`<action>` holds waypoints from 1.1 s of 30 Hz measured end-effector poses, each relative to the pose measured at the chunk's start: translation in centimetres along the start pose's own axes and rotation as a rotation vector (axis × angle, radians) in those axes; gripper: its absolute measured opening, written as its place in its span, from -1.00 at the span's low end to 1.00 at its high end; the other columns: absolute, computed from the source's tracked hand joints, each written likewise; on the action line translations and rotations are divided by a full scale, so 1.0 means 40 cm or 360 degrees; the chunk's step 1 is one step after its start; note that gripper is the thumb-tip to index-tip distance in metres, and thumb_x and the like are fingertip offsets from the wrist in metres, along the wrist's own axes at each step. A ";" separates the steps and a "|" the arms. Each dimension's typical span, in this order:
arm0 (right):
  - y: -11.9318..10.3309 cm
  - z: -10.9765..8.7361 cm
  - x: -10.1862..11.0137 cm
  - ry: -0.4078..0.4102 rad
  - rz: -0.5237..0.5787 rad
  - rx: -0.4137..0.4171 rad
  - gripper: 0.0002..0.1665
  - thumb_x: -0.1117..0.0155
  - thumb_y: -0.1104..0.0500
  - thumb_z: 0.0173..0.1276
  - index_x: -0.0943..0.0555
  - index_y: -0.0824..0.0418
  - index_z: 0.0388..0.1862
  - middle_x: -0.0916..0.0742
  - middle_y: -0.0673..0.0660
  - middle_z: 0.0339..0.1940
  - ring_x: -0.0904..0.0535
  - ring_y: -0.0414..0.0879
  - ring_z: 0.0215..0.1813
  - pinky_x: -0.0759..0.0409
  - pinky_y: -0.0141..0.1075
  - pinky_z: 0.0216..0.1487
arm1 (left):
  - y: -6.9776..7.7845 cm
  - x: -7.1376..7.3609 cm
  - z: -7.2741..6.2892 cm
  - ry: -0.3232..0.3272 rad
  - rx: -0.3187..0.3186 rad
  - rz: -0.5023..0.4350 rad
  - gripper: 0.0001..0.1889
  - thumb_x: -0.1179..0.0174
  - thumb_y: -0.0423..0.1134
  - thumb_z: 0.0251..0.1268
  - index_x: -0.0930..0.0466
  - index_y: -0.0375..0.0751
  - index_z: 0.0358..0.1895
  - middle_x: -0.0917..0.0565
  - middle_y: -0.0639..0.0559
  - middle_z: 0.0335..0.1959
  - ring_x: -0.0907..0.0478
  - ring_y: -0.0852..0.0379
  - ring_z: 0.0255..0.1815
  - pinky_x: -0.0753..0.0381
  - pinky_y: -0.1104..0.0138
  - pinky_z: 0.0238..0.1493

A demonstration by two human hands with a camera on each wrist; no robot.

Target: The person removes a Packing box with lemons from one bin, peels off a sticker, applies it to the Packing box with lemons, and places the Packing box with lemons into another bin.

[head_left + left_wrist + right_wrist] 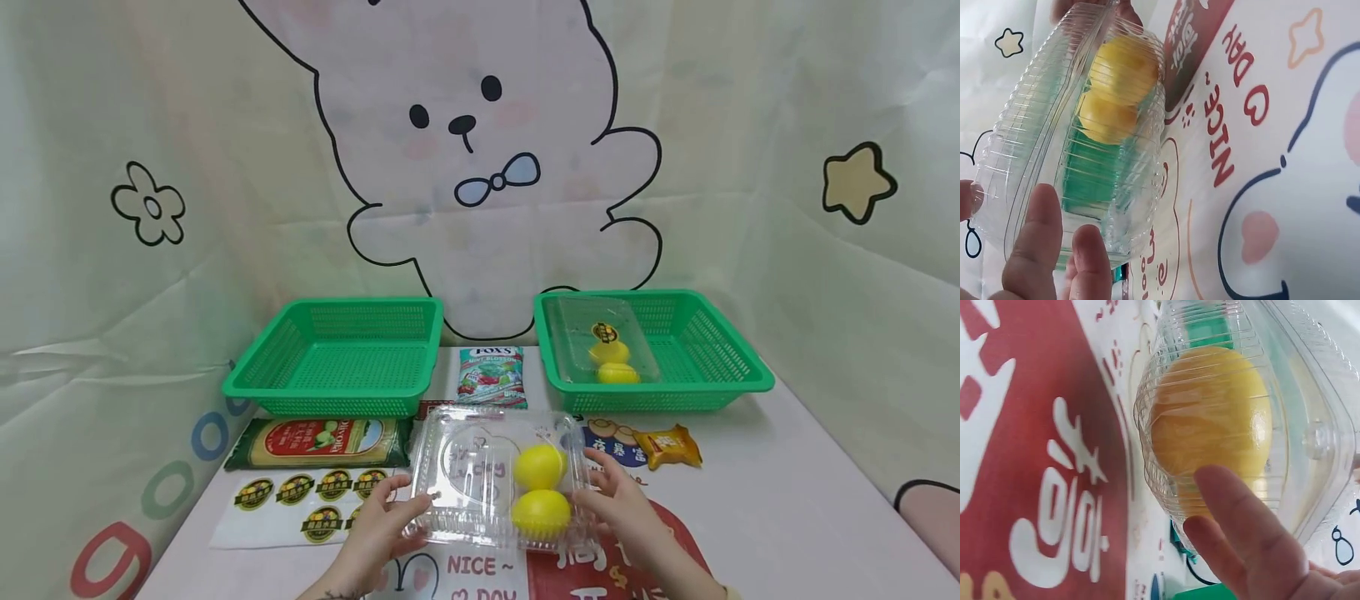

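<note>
A clear plastic clamshell box (pixel 468 475), its lid down, is in front of me with two yellow lemons (pixel 542 468) in its right part. My left hand (pixel 382 525) holds the box's left side, thumb towards the lid and fingers along the ribbed wall. On the opposite side my right hand (pixel 622 504) holds the box beside the lemons. The right wrist view shows fingertips (pixel 1219 484) against the ribbed wall near one lemon (pixel 1210 412). Whether the box touches the table is hard to tell.
Behind stand a green basket (pixel 333 404) on the left and another (pixel 675 400) holding a stickered lemon box (pixel 566 342). Between them lies a Fox's candy bag (pixel 491 377). A noodle-like packet (pixel 322 443), a sheet of round stickers (pixel 281 521) and an orange snack packet (pixel 669 447) lie nearby.
</note>
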State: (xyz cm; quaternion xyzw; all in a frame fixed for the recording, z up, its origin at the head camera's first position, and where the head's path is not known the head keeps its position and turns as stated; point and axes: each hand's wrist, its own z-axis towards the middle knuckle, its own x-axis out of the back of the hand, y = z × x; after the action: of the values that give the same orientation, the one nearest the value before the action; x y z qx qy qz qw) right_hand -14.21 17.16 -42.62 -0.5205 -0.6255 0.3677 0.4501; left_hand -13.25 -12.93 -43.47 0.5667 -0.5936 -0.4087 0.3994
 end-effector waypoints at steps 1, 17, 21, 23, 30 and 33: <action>0.006 0.005 -0.001 -0.0004 -0.0003 -0.0005 -0.21 -0.21 0.22 0.20 -0.14 0.14 0.39 -0.42 0.44 0.24 -0.57 0.12 0.00 -0.64 0.02 -0.20 | -0.004 -0.001 0.002 -0.0002 -0.0004 0.0027 -0.30 -0.21 -0.13 0.18 -0.08 -0.41 0.25 -0.48 -0.10 -0.28 -0.55 0.12 -0.40 -0.67 0.26 -0.31; 0.021 0.054 -0.019 0.0019 -0.0029 0.0029 -0.28 -0.15 0.22 0.21 -0.24 0.17 0.38 -0.48 0.41 0.22 -0.53 0.12 0.05 -0.63 -0.04 -0.15 | -0.045 -0.007 0.051 0.0006 -0.0048 0.0171 -0.29 -0.10 -0.02 0.27 -0.10 -0.44 0.30 -0.47 -0.25 -0.12 -0.54 0.02 -0.16 -0.66 0.16 -0.22; 0.023 0.073 -0.020 0.0009 -0.0006 0.0091 -0.30 -0.11 0.24 0.22 -0.24 0.18 0.38 -0.52 0.38 0.19 -0.52 0.10 0.05 -0.62 -0.09 -0.13 | -0.050 -0.007 0.069 0.0015 -0.0122 0.0174 -0.27 -0.10 0.02 0.27 -0.09 -0.39 0.33 -0.48 -0.26 -0.05 -0.55 0.03 -0.12 -0.65 0.17 -0.16; 0.023 0.085 -0.020 0.0007 -0.0044 0.0127 -0.30 -0.11 0.23 0.23 -0.23 0.19 0.38 -0.52 0.38 0.19 -0.50 0.12 0.08 -0.60 -0.06 -0.08 | -0.050 -0.006 0.078 0.0020 -0.0161 0.0174 -0.27 -0.09 0.00 0.27 -0.06 -0.39 0.35 -0.48 -0.27 -0.03 -0.55 0.03 -0.12 -0.65 0.17 -0.16; 0.020 0.110 -0.018 0.0005 -0.0127 0.0182 -0.30 -0.10 0.19 0.26 -0.21 0.18 0.40 -0.50 0.37 0.20 -0.45 0.15 0.11 -0.51 0.07 0.05 | -0.044 -0.002 0.110 0.0046 -0.0239 0.0169 -0.32 -0.07 -0.09 0.30 -0.06 -0.41 0.35 -0.46 -0.30 -0.02 -0.55 -0.02 -0.11 -0.66 0.19 -0.19; 0.018 0.117 -0.017 0.0007 -0.0133 0.0206 -0.32 -0.09 0.18 0.27 -0.22 0.17 0.39 -0.50 0.36 0.20 -0.45 0.15 0.12 -0.49 0.08 0.08 | -0.042 -0.001 0.119 0.0048 -0.0252 0.0154 -0.33 -0.06 -0.10 0.31 -0.06 -0.39 0.36 -0.44 -0.29 -0.01 -0.54 -0.05 -0.08 -0.65 0.17 -0.17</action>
State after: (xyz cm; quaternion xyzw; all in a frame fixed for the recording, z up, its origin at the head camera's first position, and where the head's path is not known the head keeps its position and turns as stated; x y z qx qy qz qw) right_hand -18.36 16.66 -44.92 -0.4645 -0.6208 0.3871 0.4991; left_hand -17.13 -12.77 -46.71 0.5100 -0.5801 -0.4261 0.4710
